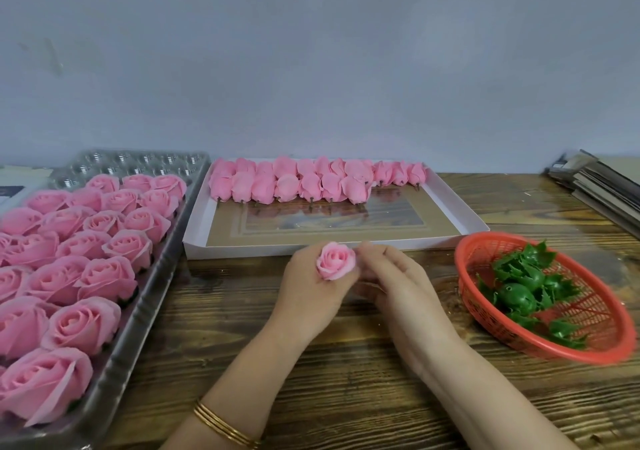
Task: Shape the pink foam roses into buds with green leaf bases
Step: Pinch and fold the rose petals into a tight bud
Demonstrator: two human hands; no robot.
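Nearest the lens: thin gold bangles point(225, 427) on the left wrist, above dark-grained wooden tabletop point(346, 363). Landmark for all positions: shallow white cardboard box point(242, 248), lying flat at mid-tabletop, far side toward the grey wall point(311, 68).

Just in front of the box, at its near wall: single pink foam rose point(336, 261), held in hand, bloom turned up toward the camera. Left hand point(311, 290) beneath and to the left of it; grip closed round the lower part of the rose, fingers curled under. Right hand point(391, 276) immediately beside it, fingertips point(363, 248) at the rose's right side. Grip of that hand, whether pinching or merely touching: cannot tell.

Inside the box, along its far wall: two rows of closed pink foam buds point(311, 183), laid on their sides, stem ends toward the camera.

Left of the box: silver moulded plastic tray point(138, 318), packed with open pink foam roses point(86, 248).

Right of the box, slightly nearer the camera: red plastic mesh basket point(595, 314), holding loose green plastic leaf bases point(519, 293).

Far right of the box, by the wall: stack of flat grey boards point(602, 186), kind not determinable.
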